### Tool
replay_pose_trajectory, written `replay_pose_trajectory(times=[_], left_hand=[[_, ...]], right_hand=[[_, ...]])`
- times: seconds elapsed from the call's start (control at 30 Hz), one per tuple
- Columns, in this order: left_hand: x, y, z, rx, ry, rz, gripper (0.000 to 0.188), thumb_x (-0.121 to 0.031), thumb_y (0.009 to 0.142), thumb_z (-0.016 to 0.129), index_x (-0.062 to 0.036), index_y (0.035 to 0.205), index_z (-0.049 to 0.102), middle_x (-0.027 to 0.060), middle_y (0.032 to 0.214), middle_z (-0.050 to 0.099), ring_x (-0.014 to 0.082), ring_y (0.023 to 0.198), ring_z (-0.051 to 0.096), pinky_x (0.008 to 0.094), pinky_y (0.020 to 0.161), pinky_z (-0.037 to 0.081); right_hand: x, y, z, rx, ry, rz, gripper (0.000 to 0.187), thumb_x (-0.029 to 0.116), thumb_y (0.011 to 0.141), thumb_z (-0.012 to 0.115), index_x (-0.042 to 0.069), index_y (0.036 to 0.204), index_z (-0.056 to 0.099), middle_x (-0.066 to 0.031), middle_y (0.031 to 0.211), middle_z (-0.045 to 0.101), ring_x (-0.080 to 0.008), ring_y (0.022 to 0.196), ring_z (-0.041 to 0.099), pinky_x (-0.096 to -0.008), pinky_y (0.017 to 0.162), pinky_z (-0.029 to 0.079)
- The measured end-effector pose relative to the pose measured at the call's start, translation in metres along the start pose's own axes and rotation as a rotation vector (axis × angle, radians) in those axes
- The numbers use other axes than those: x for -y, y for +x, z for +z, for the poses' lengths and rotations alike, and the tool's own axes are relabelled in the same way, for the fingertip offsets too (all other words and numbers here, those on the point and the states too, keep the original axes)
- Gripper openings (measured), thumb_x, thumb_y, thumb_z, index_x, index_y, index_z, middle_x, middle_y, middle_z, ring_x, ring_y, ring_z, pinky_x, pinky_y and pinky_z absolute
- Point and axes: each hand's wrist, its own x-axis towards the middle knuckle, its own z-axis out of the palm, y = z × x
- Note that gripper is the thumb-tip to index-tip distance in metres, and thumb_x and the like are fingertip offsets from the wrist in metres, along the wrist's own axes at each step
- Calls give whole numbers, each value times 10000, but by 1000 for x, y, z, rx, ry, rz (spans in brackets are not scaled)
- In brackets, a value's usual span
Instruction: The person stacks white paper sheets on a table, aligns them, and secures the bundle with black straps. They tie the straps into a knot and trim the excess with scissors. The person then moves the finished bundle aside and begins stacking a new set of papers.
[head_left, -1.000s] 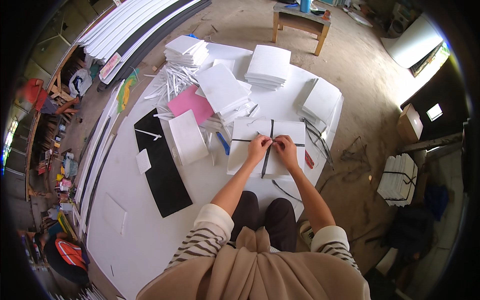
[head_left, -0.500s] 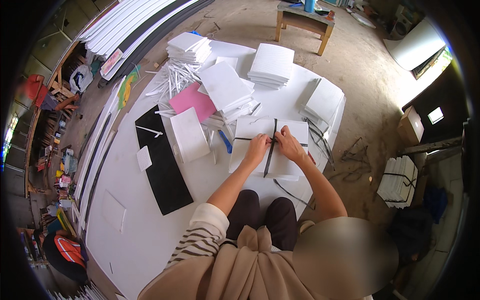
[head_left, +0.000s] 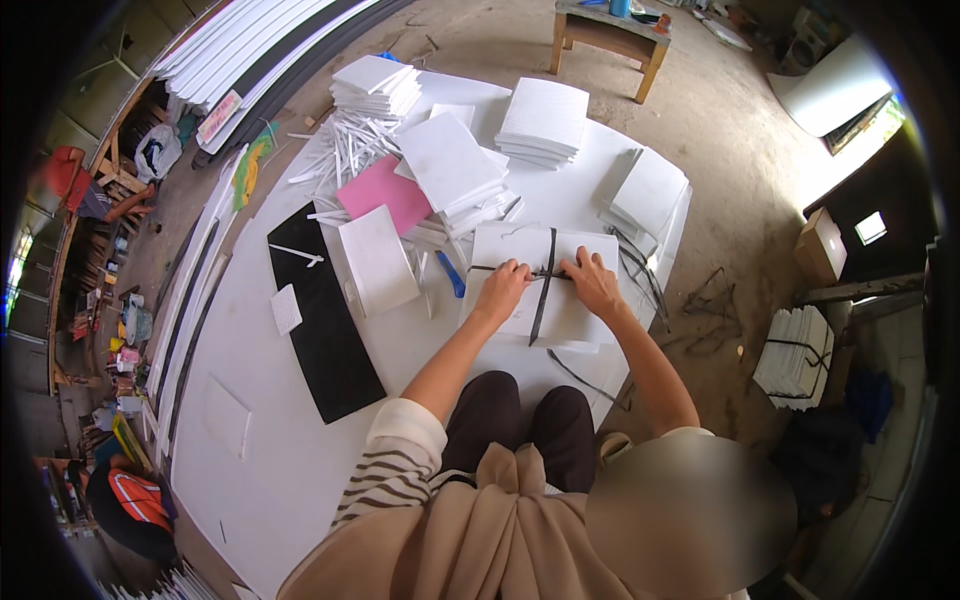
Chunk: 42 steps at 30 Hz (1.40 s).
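A stack of white rectangular sheets [head_left: 505,318] lies on the table before my knees. A black strap [head_left: 545,300] runs around it both ways and crosses near its middle, where a knot seems to sit. My left hand [head_left: 507,288] is closed in a pinch on the strap just left of the crossing. On the other side, my right hand [head_left: 593,281] pinches the strap too, its fingers bent over the stack. The exact strap ends in my fingers are too small to make out.
Left of the stack are a blue cutter [head_left: 451,274], a pink sheet [head_left: 386,194] and a long black sheet [head_left: 325,340]. More white stacks [head_left: 543,118] stand along the far side of the white table [head_left: 240,500]. A tied bundle [head_left: 793,357] rests on the floor at right.
My hands have drawn apart from the strap's crossing, the left one leftward and the right one rightward. The view has shifted slightly.
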Motion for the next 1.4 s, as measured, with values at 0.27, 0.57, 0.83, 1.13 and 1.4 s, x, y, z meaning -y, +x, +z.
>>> replay_pose_trajectory(times=[0.27,0.57,0.83,1.13,1.4], left_hand=[[-15,-17,-7,-126,123,13,462,-255,777,545,-57,1172,408,94,1243,354,254,1189,290,435,952,233],[3,-21,15,17,313,24,686,-470,814,409,-49,1316,205,99,1384,164,251,1287,111,541,989,41],[91,-58,6,-149,-775,-762,767,-622,778,278,-72,1312,237,105,1355,236,248,1247,210,389,997,175],[99,-45,17,96,-1427,-932,911,-756,706,208,-80,1316,244,115,1308,323,245,1174,333,361,946,292],[100,-58,27,186,-1498,-932,886,-724,730,251,-64,1321,221,127,1322,295,243,1180,330,348,960,287]], right_hand=[[25,-12,0,-239,162,180,333,200,808,474,137,1134,450,-55,1186,412,-255,1111,367,-473,913,270],[17,-14,6,-122,20,37,497,334,844,409,170,1298,290,-14,1351,272,-229,1263,197,-492,1002,133],[-65,-59,47,62,1550,1072,844,679,761,288,123,1353,59,-90,1382,173,-245,1222,271,-341,959,252],[-67,-58,114,-6,1648,1010,868,705,751,247,21,1283,289,-98,1255,374,-191,1141,351,-299,944,272],[-64,-55,98,150,1753,936,835,683,769,238,30,1289,260,-107,1237,397,-201,1118,395,-304,914,330]])
